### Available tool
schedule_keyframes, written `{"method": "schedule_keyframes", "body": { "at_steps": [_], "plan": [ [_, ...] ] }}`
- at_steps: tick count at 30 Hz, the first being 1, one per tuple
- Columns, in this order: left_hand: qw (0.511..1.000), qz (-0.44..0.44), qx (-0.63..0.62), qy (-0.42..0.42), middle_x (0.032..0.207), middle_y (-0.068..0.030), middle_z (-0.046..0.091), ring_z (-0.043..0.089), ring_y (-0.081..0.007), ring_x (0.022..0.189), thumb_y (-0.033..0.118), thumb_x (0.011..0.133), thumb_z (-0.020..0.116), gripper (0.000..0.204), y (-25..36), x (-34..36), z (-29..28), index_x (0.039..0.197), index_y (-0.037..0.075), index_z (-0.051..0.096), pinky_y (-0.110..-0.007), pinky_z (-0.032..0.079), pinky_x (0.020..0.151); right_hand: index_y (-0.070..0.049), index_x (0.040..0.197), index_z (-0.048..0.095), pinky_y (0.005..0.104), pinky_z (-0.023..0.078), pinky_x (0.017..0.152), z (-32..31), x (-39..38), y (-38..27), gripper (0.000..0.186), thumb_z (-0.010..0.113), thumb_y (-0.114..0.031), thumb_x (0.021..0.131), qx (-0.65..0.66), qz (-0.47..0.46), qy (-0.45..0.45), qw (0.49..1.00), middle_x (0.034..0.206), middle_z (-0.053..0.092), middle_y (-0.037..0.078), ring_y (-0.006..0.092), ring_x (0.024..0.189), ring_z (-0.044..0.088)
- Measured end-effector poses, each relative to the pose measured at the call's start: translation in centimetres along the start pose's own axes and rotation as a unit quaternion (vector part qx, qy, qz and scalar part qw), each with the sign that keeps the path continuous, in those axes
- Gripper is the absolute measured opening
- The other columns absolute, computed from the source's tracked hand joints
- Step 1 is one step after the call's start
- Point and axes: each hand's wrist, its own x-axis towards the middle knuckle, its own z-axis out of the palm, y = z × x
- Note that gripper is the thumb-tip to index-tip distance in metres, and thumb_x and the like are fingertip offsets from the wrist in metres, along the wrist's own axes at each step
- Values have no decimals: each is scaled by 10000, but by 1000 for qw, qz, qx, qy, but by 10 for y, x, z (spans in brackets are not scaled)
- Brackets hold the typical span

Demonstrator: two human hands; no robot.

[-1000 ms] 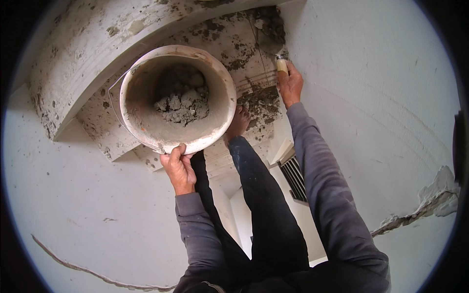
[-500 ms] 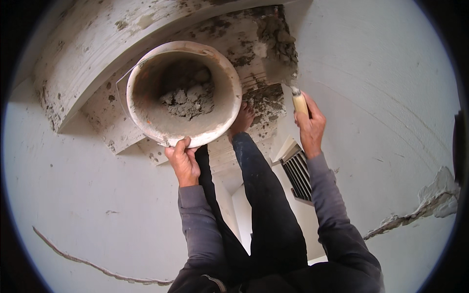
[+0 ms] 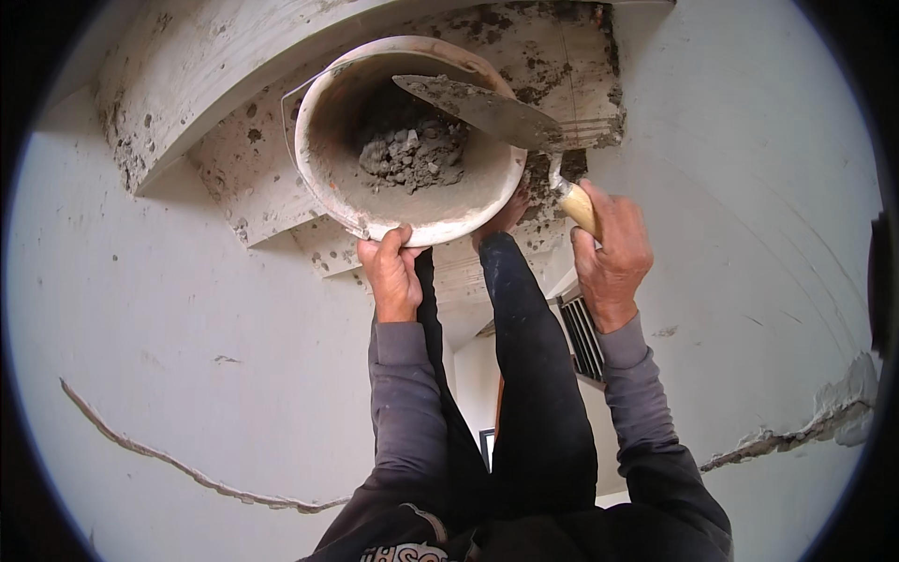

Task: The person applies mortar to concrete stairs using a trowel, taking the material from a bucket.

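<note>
My left hand (image 3: 393, 273) is closed on the near rim of a pale, round bucket (image 3: 448, 230), thumb over the edge. The bucket is tilted so its mouth faces me. Inside lies a crumbly heap of grey mortar (image 3: 412, 161). In my right hand (image 3: 616, 255) is a trowel by its wooden handle (image 3: 579, 208). The trowel blade (image 3: 487, 110) points left across the bucket's right rim, its tip over the opening. Thin grey smears coat the blade. Whether it touches the rim, I cannot tell.
Mortar-spattered stair steps (image 3: 257, 201) lie around and beyond the bucket, below a curved pale edge (image 3: 178, 122). My bare foot (image 3: 506, 214) is partly hidden behind the bucket. Pale walls rise on both sides, with a rough groove (image 3: 787, 440) at right. A dark slatted grille (image 3: 582, 339) shows lower down.
The trowel blade has swung left from the step's right side to over the bucket. The mortar lump that was at the blade no longer shows there. Bucket and left hand sit higher and farther right in view.
</note>
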Motion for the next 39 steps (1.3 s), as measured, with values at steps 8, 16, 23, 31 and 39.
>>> {"method": "schedule_keyframes", "body": {
  "at_steps": [8,16,23,31,39],
  "plan": [
    [1000,8,-5,1,1020,-160,545,635,-258,880,-73,798,495,395,-3,3,-7,1174,-83,375,-460,595,776,-110,1055,665,367,467,633,-18,14,-22,458,602,18,620,22,-10,-20,1000,773,532,62,235,719,559],
    [1000,6,-5,7,974,-140,549,635,-236,819,-62,798,509,381,-5,4,-7,1160,-72,391,-425,606,744,-141,1127,629,322,394,604,-2,37,-43,406,604,-60,730,-133,-146,-138,971,798,485,21,187,749,509],
    [1000,5,1,-1,1031,-161,556,634,-259,896,-51,776,541,399,0,4,-4,1154,-89,418,-431,596,766,-138,1134,630,322,421,602,0,50,-43,393,607,-86,745,-163,-154,-196,955,810,536,41,196,778,544],
    [1000,-7,13,22,1086,-165,531,611,-280,956,-80,779,500,459,-3,8,-9,1220,-65,370,-471,586,784,-48,1133,629,307,502,711,-43,8,4,453,580,-40,683,246,203,-186,929,908,661,120,226,793,638],
    [999,6,1,48,988,-120,514,606,-215,812,-62,771,540,414,0,5,-1,1155,-38,389,-410,598,721,-20,1117,623,331,491,738,45,-12,64,409,613,-101,716,274,345,-164,882,881,665,193,260,799,649]
  ]
}}
